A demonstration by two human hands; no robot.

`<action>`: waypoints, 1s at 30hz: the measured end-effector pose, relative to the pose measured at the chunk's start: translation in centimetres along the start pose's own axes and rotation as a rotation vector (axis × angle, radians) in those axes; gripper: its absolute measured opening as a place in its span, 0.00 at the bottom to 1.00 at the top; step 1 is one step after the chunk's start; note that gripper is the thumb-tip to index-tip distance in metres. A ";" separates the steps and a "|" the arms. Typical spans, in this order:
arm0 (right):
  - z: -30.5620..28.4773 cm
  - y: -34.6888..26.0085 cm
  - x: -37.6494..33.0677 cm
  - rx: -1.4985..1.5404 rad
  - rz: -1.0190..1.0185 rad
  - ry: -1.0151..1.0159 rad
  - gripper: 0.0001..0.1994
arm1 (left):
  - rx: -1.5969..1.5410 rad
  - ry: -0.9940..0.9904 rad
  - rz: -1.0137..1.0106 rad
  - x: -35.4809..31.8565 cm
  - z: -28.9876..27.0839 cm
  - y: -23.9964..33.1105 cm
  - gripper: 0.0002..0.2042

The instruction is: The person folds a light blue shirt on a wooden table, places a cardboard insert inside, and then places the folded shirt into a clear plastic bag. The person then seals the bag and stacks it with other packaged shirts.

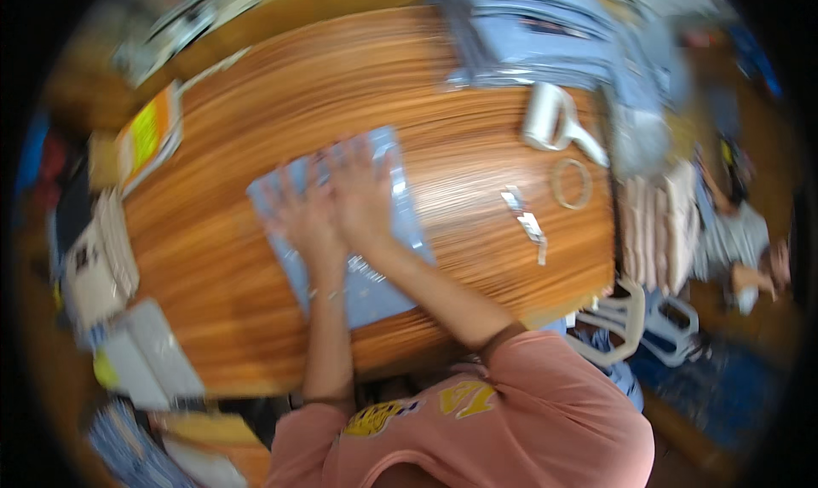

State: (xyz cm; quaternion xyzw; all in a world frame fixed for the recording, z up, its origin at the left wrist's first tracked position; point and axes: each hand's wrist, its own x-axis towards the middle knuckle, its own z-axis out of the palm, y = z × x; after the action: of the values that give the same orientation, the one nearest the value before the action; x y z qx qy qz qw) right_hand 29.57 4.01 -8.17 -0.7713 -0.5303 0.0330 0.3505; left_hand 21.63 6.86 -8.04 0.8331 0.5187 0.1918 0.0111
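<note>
On the wooden table (477, 147) lies a flat light-blue folded garment in a clear plastic bag (379, 296), set slightly askew. My left hand (308, 219) presses on its upper middle with the fingers spread. Beside it, partly touching, my right hand (361, 200) rests palm down, its fingers stretched toward the bag's far edge. Motion blur softens both sets of fingers. Neither hand grips anything.
A white lint roller (538, 121), a roll of tape (557, 185) and small paper tags (530, 225) lie to the right. Bagged blue garments (545, 49) are piled at the far right. Papers and packets (102, 266) line the left edge. Another person (737, 236) sits beyond the right side.
</note>
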 end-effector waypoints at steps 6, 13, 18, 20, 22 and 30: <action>-0.6 -0.9 0.3 -0.058 -0.013 -0.021 0.24 | -0.095 -0.033 -0.088 -0.1 -1.5 0.5 0.20; -0.6 -0.5 0.0 -0.096 -0.014 -0.037 0.23 | -0.154 -0.027 -0.078 -0.3 -1.5 0.8 0.20; 0.3 0.2 -0.6 -0.159 -0.016 -0.035 0.26 | -0.136 -0.052 -0.055 -1.0 -1.2 0.6 0.22; 0.0 -0.5 -0.3 -0.145 0.014 -0.074 0.26 | -0.113 -0.044 -0.062 -0.8 -0.2 0.0 0.22; -0.3 -0.6 0.3 -0.115 0.042 -0.077 0.27 | -0.132 -0.112 -0.106 -0.1 -0.5 0.2 0.22; -11.4 -1.6 2.5 0.078 0.067 -0.037 0.35 | -0.595 0.269 0.124 2.4 -4.7 -4.7 0.20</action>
State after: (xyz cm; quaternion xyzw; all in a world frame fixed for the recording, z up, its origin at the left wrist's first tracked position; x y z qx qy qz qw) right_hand 34.14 0.64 2.10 -0.7736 -0.5087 0.0796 0.3693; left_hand 16.96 10.29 -4.00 0.7904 0.3852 0.4435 0.1738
